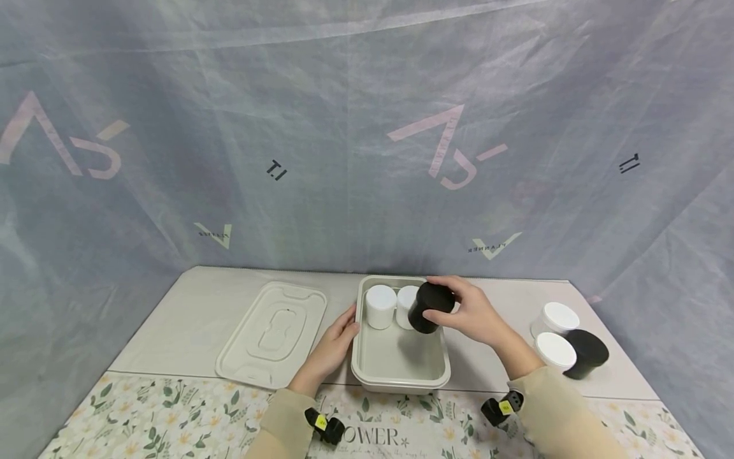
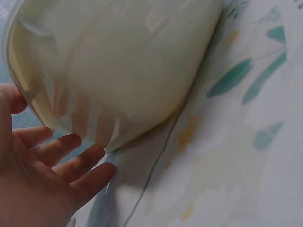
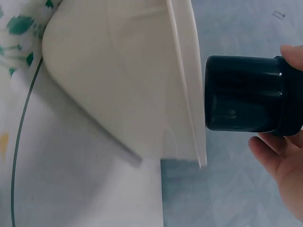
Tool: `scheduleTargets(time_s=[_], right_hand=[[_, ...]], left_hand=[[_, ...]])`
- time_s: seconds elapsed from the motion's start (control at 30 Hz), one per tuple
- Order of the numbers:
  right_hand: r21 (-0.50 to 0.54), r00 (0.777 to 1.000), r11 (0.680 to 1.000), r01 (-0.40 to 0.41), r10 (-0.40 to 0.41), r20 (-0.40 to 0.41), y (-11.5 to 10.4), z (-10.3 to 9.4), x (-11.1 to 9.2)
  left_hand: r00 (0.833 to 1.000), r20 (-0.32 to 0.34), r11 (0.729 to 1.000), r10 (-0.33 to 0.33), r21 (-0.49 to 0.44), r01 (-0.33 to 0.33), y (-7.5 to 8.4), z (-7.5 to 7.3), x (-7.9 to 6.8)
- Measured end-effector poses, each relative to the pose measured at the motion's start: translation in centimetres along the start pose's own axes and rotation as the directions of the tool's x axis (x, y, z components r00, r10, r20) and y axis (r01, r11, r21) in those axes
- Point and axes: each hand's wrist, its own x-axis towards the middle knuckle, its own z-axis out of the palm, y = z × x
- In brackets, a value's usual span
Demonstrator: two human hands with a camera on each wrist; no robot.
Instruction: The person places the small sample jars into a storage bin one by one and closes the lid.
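A pale rectangular plastic box stands uncovered in the middle of the table, with two white lidded jars at its back end; the second white jar is partly hidden. My right hand grips a black lidded jar between thumb and fingers. In the right wrist view this black jar is level with the box's rim. Against the box's left side rests my left hand, its spread, nearly straight fingers touching the outer wall and its thumb near the rim.
The box's lid lies flat on the left. On the right stand two more white jars and a black jar, close together. A flowered cloth covers the near part of the table, and a grey curtain hangs behind.
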Motion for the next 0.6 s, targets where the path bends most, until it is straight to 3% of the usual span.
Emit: scheduleTargets(time_s=[0.17,0.4,0.6], right_hand=[[0.031,0.998,0.999,0.035,-0.036,0.042,-0.7,1.3,0.6],[0.045,0.993,0.996,0.076,-0.08,0.089,-1.2,3.3,1.0],[0.03,0.987,0.996,0.086,-0.089,0.135,-1.4,5.0,1.1]], left_hand=[[1.0,0.008,1.0,0.009,-0.008,-0.009,-0.4,0.0,0.2],[1.0,-0.007,1.0,0.011,-0.015,-0.011,-3.1,0.2,1.4],[1.0,-0.02,1.0,0.016,-0.005,-0.016,-3.6,0.2,1.5]])
